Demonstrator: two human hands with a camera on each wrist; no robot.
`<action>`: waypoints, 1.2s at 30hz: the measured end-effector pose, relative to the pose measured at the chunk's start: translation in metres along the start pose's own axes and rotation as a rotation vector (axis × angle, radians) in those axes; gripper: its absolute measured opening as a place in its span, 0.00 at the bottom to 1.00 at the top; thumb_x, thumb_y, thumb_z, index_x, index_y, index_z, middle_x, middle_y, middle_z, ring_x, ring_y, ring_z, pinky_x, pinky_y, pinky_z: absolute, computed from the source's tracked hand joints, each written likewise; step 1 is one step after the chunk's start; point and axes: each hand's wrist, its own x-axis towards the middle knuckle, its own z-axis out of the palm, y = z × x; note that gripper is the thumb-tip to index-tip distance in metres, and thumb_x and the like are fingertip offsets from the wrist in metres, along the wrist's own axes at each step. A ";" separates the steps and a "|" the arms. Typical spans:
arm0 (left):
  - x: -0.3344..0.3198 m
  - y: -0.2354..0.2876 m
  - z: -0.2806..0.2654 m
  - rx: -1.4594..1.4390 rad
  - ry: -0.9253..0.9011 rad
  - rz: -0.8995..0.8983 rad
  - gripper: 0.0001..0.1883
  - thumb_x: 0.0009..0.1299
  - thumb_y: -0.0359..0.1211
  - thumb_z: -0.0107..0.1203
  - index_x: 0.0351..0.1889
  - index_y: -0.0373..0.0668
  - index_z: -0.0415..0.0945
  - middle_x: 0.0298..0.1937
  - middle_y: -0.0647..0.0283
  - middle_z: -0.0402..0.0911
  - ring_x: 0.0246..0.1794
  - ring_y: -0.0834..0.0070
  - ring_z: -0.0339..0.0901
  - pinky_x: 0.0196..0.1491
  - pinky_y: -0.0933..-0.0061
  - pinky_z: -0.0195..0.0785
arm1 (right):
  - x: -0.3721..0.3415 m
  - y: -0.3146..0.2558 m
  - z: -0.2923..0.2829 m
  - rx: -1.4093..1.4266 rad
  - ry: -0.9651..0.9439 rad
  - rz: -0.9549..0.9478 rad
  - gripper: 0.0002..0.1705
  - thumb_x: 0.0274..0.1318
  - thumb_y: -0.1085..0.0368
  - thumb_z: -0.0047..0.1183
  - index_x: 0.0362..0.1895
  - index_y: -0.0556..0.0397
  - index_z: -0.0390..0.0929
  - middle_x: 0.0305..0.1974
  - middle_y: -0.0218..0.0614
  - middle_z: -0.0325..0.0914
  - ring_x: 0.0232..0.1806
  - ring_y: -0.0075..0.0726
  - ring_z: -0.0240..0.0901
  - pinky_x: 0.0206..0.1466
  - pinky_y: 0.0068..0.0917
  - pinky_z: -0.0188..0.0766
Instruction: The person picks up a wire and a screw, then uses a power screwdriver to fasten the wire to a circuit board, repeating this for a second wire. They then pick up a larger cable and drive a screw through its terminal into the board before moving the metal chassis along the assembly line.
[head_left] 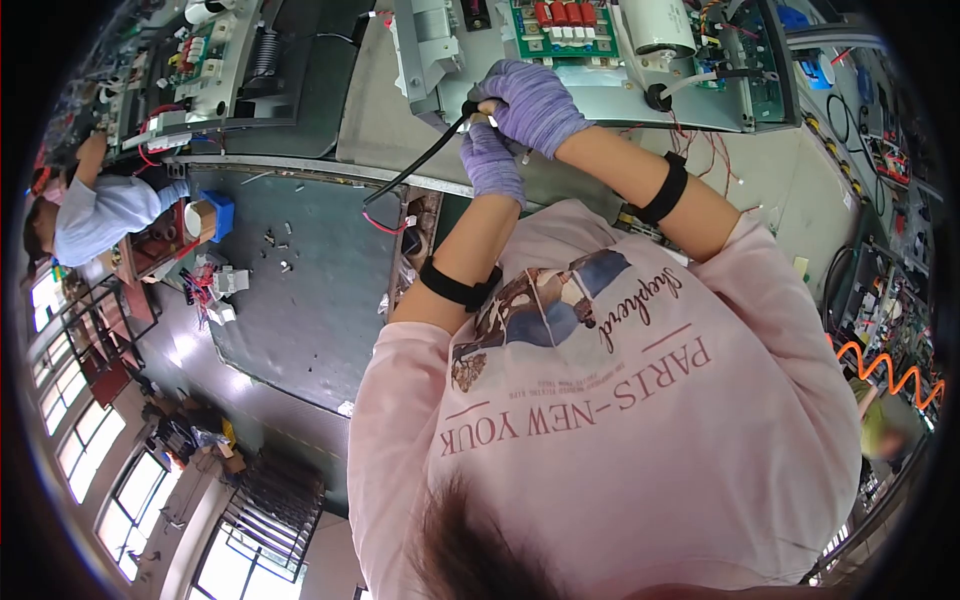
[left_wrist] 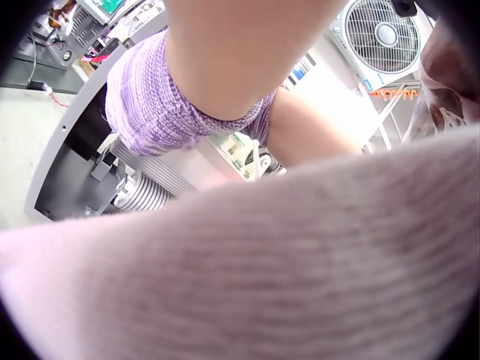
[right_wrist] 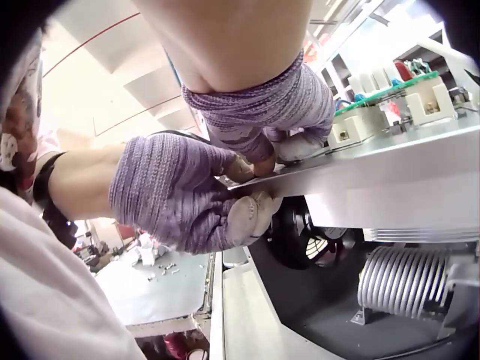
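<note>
At the right grip point(head_left: 535, 108), black cable point(head_left: 431, 150).

Bright windows point(head_left: 140, 503) beyond a shiny, probably grey floor point(head_left: 190, 352).

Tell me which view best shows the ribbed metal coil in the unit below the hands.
The right wrist view: the ribbed metal coil appears large, its turns in plain sight. The left wrist view shows it smaller, partly hidden by the pink sleeve. The head view does not show that coil.
</note>
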 end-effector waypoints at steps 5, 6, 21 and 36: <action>0.016 -0.001 -0.014 -0.031 -0.100 -0.120 0.16 0.66 0.42 0.39 0.46 0.43 0.67 0.43 0.57 0.74 0.41 0.64 0.74 0.38 0.61 0.72 | 0.007 -0.005 -0.007 -0.147 -0.182 -0.169 0.11 0.41 0.60 0.52 0.30 0.50 0.79 0.33 0.36 0.74 0.36 0.41 0.72 0.40 0.34 0.69; 0.016 -0.002 -0.015 -0.004 -0.127 -0.099 0.16 0.67 0.41 0.38 0.46 0.43 0.67 0.43 0.57 0.75 0.40 0.65 0.75 0.38 0.62 0.73 | 0.010 -0.007 -0.008 -0.237 -0.262 -0.210 0.10 0.40 0.61 0.51 0.28 0.51 0.79 0.31 0.37 0.74 0.35 0.42 0.72 0.39 0.34 0.69; -0.003 0.010 -0.009 0.062 -0.038 -0.175 0.22 0.67 0.50 0.41 0.48 0.44 0.65 0.40 0.57 0.75 0.35 0.66 0.73 0.39 0.61 0.70 | 0.007 0.012 -0.002 0.073 -0.127 -0.112 0.15 0.44 0.58 0.51 0.39 0.43 0.79 0.34 0.36 0.74 0.38 0.41 0.72 0.43 0.34 0.67; 0.007 0.011 -0.019 -0.110 -0.257 -0.175 0.26 0.69 0.50 0.36 0.56 0.41 0.60 0.49 0.54 0.73 0.45 0.62 0.73 0.44 0.59 0.68 | 0.022 -0.031 -0.020 -0.308 -0.487 0.023 0.13 0.45 0.56 0.47 0.33 0.45 0.79 0.33 0.35 0.75 0.36 0.39 0.73 0.39 0.34 0.69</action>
